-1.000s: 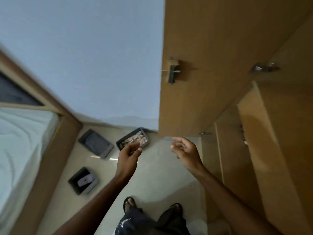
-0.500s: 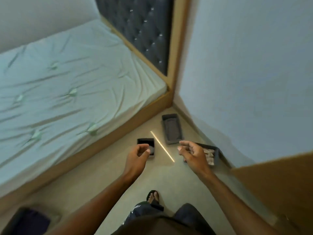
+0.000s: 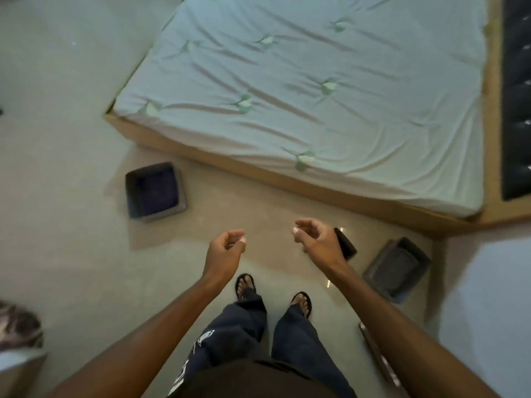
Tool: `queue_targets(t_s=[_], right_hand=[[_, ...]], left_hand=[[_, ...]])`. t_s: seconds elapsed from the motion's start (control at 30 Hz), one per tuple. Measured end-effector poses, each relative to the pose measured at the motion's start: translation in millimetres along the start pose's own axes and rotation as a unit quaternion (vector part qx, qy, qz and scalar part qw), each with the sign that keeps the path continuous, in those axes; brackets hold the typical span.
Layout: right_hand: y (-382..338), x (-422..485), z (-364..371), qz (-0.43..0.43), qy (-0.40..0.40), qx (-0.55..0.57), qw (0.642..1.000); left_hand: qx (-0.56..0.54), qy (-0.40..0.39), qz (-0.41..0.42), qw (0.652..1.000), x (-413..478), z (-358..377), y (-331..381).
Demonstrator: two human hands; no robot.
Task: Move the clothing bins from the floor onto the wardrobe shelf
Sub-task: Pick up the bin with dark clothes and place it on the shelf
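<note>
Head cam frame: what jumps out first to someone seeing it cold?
The big bed with its rumpled pale green sheet fills the upper half. Below it, the left hand and right hand hang empty and half curled over the floor, above the person's sandalled feet. Dark fabric bins sit on the floor: a square bin to the left by the bed's corner, and an oblong bin to the right.

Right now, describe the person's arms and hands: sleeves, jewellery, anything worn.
Both forearms are bare from the frame's lower edge down to the wrists; no sleeves show. The left hand and right hand wear no gloves, and no watch, bracelet or ring is visible. Pale fingernails show on both.
</note>
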State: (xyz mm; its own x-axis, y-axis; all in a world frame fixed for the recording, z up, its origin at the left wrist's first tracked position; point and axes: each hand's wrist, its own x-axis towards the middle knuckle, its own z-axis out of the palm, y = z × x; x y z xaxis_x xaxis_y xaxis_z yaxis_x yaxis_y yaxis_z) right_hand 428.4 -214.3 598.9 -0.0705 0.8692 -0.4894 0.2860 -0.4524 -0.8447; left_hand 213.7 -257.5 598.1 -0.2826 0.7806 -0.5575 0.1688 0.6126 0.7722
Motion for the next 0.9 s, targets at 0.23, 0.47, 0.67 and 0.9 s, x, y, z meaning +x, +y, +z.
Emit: queue_targets(t_s=[0.23,0.47,0.67,0.9], right_hand=[[-58.4,69.9,131.9,-0.007,-0.107,-0.084,0.991],[-99.3,158.2,291.0,0.034,-0.155,-0.142,0.977],[-111.4,265.0,427.9,0.038,-0.182,-0.175,0.967],[-42.3,420.5,547.4,0.056,-0.184,-0.243,0.951]], left_hand=[[-0.093,0.116,-0.058,0.987,62.2,-114.6,-40.5],[-0.148,0.184,-0.118,0.965,166.7,-250.9,-71.3],[-0.117,0.211,-0.164,0.956,280.2,-349.1,-107.1],[-0.05,0.187,-0.241,0.951,440.5,-401.5,-190.5]])
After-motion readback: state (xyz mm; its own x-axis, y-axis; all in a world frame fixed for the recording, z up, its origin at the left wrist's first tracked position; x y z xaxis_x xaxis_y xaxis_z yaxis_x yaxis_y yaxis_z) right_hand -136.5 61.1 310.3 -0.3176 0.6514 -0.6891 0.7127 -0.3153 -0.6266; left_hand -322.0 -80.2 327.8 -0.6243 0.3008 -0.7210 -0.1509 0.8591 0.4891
